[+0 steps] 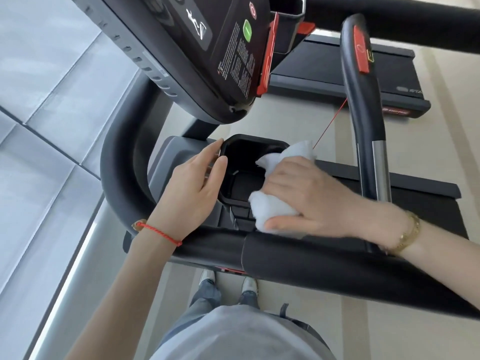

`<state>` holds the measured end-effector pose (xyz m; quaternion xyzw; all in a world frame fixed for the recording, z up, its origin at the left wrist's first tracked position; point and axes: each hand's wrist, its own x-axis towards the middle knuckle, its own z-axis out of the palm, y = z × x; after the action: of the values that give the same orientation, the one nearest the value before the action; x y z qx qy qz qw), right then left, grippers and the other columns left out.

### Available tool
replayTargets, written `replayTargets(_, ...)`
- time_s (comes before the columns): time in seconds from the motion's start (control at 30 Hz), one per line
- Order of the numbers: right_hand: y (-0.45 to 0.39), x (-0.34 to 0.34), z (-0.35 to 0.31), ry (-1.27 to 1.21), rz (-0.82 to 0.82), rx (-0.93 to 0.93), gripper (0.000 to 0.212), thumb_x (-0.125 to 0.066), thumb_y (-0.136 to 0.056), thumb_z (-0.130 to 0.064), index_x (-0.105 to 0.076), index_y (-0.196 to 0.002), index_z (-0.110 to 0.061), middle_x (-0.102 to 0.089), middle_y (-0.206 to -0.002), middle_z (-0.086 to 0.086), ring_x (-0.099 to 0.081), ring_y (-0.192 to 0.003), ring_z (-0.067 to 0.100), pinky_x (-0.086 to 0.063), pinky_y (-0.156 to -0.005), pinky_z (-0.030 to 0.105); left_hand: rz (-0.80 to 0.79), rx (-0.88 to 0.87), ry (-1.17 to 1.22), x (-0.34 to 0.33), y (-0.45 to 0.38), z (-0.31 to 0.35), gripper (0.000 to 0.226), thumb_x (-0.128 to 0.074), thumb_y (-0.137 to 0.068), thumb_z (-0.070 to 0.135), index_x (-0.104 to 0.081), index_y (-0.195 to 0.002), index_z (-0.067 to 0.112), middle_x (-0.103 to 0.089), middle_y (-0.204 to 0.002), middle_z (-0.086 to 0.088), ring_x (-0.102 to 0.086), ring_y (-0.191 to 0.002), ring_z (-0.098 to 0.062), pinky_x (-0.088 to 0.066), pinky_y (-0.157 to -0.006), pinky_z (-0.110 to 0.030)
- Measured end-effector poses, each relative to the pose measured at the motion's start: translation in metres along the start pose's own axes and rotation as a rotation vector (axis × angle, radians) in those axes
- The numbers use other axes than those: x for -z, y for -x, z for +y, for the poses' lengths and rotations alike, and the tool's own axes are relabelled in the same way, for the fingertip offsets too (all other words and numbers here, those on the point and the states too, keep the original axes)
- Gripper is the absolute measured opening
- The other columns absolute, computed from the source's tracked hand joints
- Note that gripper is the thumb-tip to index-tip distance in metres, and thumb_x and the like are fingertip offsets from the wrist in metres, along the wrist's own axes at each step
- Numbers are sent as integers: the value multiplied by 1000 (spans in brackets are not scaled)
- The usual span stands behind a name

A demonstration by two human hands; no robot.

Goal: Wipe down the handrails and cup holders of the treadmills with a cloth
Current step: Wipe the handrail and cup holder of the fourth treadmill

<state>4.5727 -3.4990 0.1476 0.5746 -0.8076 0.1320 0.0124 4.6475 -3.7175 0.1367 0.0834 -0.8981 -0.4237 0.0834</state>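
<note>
A black cup holder point(235, 152) sits in the treadmill's side tray, just below the console. My right hand point(311, 196) grips a bunched white cloth point(272, 209) and presses it against the holder's right rim, part of the cloth poking into the opening. My left hand point(194, 188) rests on the holder's left rim with straight fingers. A thick black handrail point(298, 258) runs across in front of me under both wrists and curves up on the left point(122, 157).
The console point(197, 48) with a green button hangs over the tray. A second upright handle point(363, 105) with a red tab and chrome section stands to the right. A red safety cord point(330, 126) slants down. Grey tiled floor lies left.
</note>
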Motion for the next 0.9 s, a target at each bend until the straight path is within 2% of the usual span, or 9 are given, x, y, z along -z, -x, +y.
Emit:
replayTargets(0.07,6,-8,-11,-20,42,-44,50,-44,-94,-58,-63,-103,-13,-60,-95,-2,-52,-93,20,-33,-96,33,6,-2,7,-1,0,1,43,-40,-102,36,-49,-142,24,-40,-59,19,-51,-62,15,-34,-62,1)
replayTargets(0.17,6,-3,-2,-27,7,-30,49,-51,-90,-61,-64,-106,-16,-61,-99,-4,-54,-97,19,-33,-100,31,9,3,19,-1,0,2,41,-41,-102,33,-51,-141,21,-46,-53,18,-51,-60,13,-35,-61,-1)
replayTargets(0.3,1,8,24,-39,14,-40,54,-50,-89,-62,-65,-110,-14,-62,-109,-2,-55,-110,19,-29,-107,30,-11,-16,16,-2,0,0,41,-42,-102,30,-50,-142,20,-52,-57,34,-50,-55,4,-37,-61,-6)
replayTargets(0.43,1,5,16,-78,35,-75,47,-50,-93,-53,-62,-111,-11,-60,-108,0,-52,-109,21,-31,-110,37,-5,-15,23,-1,0,1,41,-44,-102,29,-50,-142,21,-51,-54,21,-51,-57,5,-37,-62,-5)
replayTargets(0.5,7,-4,1,-63,25,-55,44,-49,-95,-52,-60,-109,-12,-58,-103,-1,-49,-102,19,-31,-109,37,10,-14,14,-1,-1,1,41,-44,-102,29,-51,-141,20,-46,-58,20,-52,-60,8,-36,-63,-2)
replayTargets(0.57,13,-6,-7,-61,13,-53,44,-47,-96,-53,-59,-111,-13,-56,-103,-3,-47,-100,17,-32,-107,34,10,-14,14,0,0,3,40,-44,-102,28,-52,-141,20,-46,-60,17,-51,-57,5,-36,-62,-2)
replayTargets(0.67,6,5,6,-45,-61,-15,48,-48,-94,-54,-61,-113,-13,-61,-107,-2,-51,-105,19,-36,-104,34,11,-12,11,0,1,4,40,-44,-102,26,-51,-141,21,-45,-57,13,-47,-53,-1,-37,-60,-4)
replayTargets(0.8,-9,18,29,-52,-92,-17,44,-47,-95,-50,-64,-108,-11,-63,-109,0,-53,-107,21,-35,-103,32,-2,-7,10,1,1,4,42,-43,-102,27,-48,-143,25,-51,-68,6,-46,-54,-4,-37,-61,-6)
replayTargets(0.9,-7,11,20,-69,-55,-78,49,-42,-96,-51,-64,-110,-9,-62,-108,2,-52,-107,21,-34,-105,35,-11,-5,9,1,1,5,43,-43,-102,27,-46,-145,25,-54,-74,13,-48,-56,-2,-36,-62,-4)
